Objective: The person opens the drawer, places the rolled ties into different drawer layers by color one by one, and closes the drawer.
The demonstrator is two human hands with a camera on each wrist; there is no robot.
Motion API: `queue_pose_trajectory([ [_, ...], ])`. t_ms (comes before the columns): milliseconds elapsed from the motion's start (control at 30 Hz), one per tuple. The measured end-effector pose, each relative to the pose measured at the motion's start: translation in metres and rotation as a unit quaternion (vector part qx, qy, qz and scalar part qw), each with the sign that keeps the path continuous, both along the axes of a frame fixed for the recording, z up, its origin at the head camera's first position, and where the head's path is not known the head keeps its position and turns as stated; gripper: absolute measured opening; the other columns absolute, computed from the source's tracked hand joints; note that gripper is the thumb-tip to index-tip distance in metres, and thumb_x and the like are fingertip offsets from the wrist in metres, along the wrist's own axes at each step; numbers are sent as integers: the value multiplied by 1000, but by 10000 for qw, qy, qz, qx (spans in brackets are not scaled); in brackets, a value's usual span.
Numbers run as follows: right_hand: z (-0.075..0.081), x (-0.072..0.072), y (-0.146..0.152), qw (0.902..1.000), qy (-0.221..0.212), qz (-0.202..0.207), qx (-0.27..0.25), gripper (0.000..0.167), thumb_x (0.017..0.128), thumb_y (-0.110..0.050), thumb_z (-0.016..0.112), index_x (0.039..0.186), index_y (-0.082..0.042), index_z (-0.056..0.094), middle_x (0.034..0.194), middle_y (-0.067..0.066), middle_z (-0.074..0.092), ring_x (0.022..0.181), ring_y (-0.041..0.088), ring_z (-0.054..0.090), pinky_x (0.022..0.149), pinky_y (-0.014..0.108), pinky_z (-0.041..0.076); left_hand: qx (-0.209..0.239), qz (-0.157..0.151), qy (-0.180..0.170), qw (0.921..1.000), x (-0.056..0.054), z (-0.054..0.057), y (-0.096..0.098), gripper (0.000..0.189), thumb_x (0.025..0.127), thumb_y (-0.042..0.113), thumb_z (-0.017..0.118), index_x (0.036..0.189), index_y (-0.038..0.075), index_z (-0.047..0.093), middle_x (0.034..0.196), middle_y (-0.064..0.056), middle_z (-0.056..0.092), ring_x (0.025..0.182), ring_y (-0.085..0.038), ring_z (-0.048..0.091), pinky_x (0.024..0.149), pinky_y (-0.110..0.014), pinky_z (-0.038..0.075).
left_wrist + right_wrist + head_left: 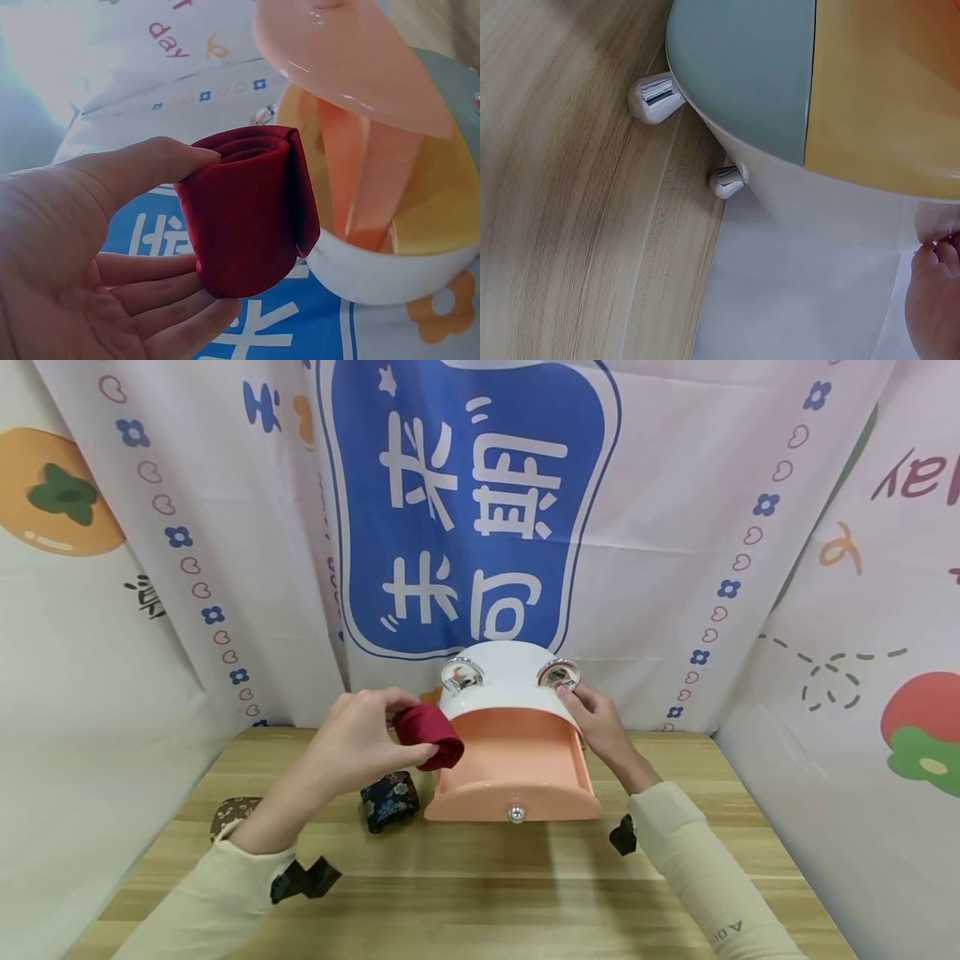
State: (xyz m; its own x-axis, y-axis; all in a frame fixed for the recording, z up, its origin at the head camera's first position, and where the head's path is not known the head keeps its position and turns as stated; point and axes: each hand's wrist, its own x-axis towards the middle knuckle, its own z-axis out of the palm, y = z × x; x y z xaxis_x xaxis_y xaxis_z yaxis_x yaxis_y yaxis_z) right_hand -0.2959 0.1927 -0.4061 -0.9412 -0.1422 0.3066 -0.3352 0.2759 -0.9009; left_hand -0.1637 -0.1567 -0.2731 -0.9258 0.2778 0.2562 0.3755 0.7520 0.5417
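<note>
My left hand holds a rolled dark-red necktie, thumb at one edge and fingers at the other. In the left wrist view the coiled layers of the necktie show at its upper end. It is just left of the pulled-out peach drawer, overlapping its left edge in the head view. My right hand rests against the right side of the white drawer box, near a round silver piece. The right wrist view shows its fingertips at the white shell.
A dark floral fabric roll lies on the wooden table left of the drawer. A brown patterned roll sits farther left, partly behind my left forearm. The box stands on silver feet, before a printed curtain.
</note>
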Motion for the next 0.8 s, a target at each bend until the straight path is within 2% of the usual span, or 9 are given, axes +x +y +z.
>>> queue_pose_trajectory([
  [400, -2, -1, 0, 9999, 89, -90, -68, 44, 108, -45, 57, 125, -6, 69, 112, 17, 71, 89, 12, 68, 76, 26, 61, 261, -488, -107, 9984, -11, 2, 27, 46, 82, 20, 90, 121, 3, 73, 106, -9, 79, 94, -21, 73, 79, -34, 63],
  [600, -3, -2, -1, 9999, 16, -44, -104, 47, 108, -47, 57, 129, -7, 69, 116, 18, 71, 93, 13, 70, 79, 27, 62, 240, -649, -160, 9975, -16, -5, 37, 48, 81, 19, 90, 122, 2, 72, 107, -8, 78, 96, -21, 73, 81, -34, 63],
  [800, -4, -2, -2, 9998, 80, -104, -162, 44, 108, -45, 56, 124, -6, 69, 110, 13, 70, 92, 12, 67, 79, 25, 60, 325, -838, -228, 9957, -23, -16, 43, 49, 80, 21, 92, 122, 4, 72, 108, -7, 78, 101, -22, 74, 84, -36, 63],
])
